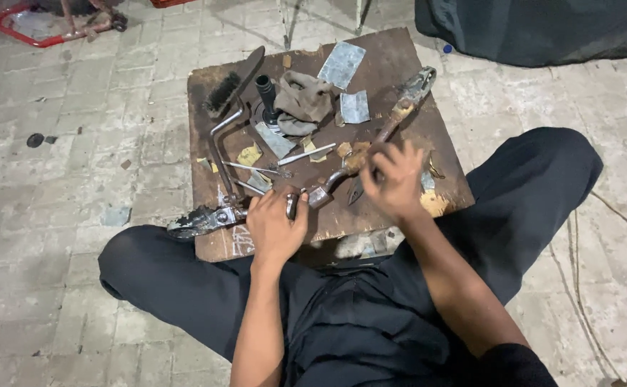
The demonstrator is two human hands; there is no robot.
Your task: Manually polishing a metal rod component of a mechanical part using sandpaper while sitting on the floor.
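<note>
a person sits cross-legged on a brick floor with a small wooden board (370, 79) in front of the knees. the left hand (276, 226) is curled tight around the bent end of a long rusty metal lever (370, 147), pressing it down near the front edge of the board. the lever runs slantwise up the board to a grey metal head at the far right. the right hand (393, 179) hovers just over the middle of the lever with the fingers bent and spread; it looks blurry, so i cannot tell if it grips anything or just taps the lever. beside the left hand lies a second lever with a toothed pedal (202, 221) that sticks out over the board's left edge. farther up sit a black brush (222, 92), a black handle grip (266, 97), a dirty rag (305, 100), flat grey metal sheets (342, 64) and a thin metal rod (306, 154). i think the step in hand is holding the lever steady while the other hand works on its middle part. the next move seems to need the left hand to hold firm so the lever cannot slide, and the right hand to land right on the rusty spot.
</note>
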